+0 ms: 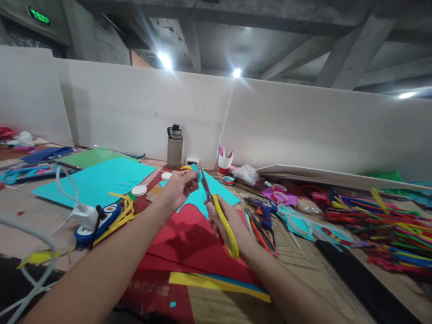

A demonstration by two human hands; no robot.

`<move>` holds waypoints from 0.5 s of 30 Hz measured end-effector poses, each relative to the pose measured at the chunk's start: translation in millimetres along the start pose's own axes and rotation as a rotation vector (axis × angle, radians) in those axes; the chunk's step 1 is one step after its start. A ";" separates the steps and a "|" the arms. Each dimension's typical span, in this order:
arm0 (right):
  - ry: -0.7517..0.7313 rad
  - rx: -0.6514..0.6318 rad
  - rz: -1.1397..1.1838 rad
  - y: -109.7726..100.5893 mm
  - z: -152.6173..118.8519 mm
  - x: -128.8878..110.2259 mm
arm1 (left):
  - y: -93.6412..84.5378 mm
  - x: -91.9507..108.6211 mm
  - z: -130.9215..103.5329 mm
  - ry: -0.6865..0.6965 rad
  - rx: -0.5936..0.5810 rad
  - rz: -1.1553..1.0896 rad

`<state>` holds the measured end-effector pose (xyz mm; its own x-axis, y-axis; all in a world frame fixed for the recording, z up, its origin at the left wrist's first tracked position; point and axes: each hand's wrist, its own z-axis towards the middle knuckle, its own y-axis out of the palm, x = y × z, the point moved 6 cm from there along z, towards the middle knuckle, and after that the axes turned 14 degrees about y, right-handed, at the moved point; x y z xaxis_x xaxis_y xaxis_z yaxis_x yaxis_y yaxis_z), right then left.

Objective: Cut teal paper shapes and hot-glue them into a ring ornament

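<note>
Scissors (219,210) gripped in right hand (237,223), cyan paper (200,174) pinched between left hand (182,186) fingers beside blades (204,182), apparent cutting step, steady hold and blade alignment needed.

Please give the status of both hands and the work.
Right hand: holding yellow-handled scissors. Left hand: fingers pinched beside blades, hold unclear. Red sheets below. Glue gun to the right, outside work spot.
</note>
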<state>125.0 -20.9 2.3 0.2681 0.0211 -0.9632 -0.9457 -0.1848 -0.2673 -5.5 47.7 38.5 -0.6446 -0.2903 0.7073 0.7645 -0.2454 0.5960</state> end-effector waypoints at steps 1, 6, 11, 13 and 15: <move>-0.006 -0.005 -0.003 -0.3 -0.6 -1.3 | 0.4 0.6 0.3 0.002 -0.014 0.009; -0.006 -0.017 -0.010 -0.4 -0.7 -3.2 | 0.1 1.6 0.7 -0.004 -0.028 0.030; 0.044 -0.066 0.044 1.7 -2.1 -2.4 | 0.3 2.4 0.3 -0.017 -0.053 0.060; 0.067 -0.078 0.070 2.4 -2.9 -2.1 | 0.6 2.9 0.0 -0.017 -0.060 0.074; 0.082 -0.078 0.089 2.9 -3.3 -2.3 | 1.0 3.4 -0.3 -0.015 -0.064 0.083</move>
<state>122.2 -24.7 3.8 0.2006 -0.0791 -0.9765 -0.9503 -0.2580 -0.1743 -6.9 46.2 41.3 -0.5782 -0.2988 0.7592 0.8137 -0.2794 0.5097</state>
